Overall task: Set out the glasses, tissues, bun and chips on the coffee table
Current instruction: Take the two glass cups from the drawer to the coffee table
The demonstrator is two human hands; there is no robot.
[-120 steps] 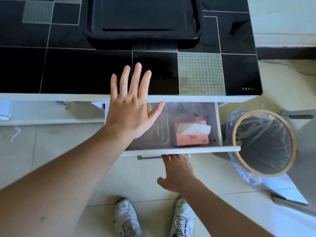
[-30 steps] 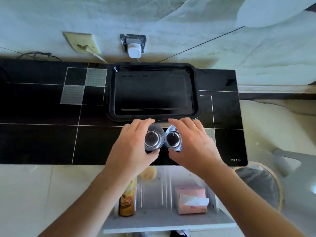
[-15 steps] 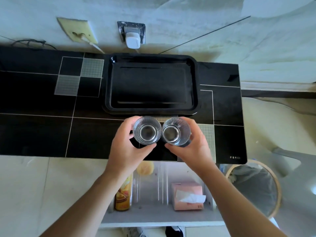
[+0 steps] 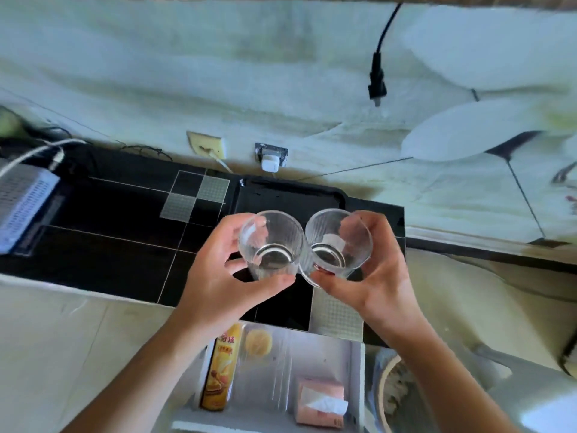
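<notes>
Open drawer [image 4: 356, 370], nearest the viewer, white, below the bench edge. Contents, 3 items: chips can [image 4: 220, 373], yellow-orange, lying on its side along the left wall; bun [image 4: 257, 342], pale and round, just beside the can's far end; tissues [image 4: 320, 401], pink pack with a white sheet sticking out, at the near right corner, well apart from the can.

Bin [image 4: 385, 398], round, wooden rim, on the floor just right of the drawer; mostly hidden by the right forearm.

Left hand [image 4: 218, 276], fingers and thumb curled around the left glass [image 4: 271, 243], gripping its wall. Right hand [image 4: 374, 273], likewise wrapped around the right glass [image 4: 338, 242]. 2 glasses, clear, ribbed, empty, mouths tilted toward the viewer, rims touching or very nearly so; both held in the air above the bench.

Bench [image 4: 109, 245], black glossy top with thin white lines and grey checked squares. Black tray [image 4: 293, 195] at its far side, partly behind the glasses. White perforated device [image 4: 22, 207] at the far left.

Wall behind: 2 sockets, 1 with a white plug [image 4: 270, 165]; black cable end [image 4: 377, 82] hanging above.
</notes>
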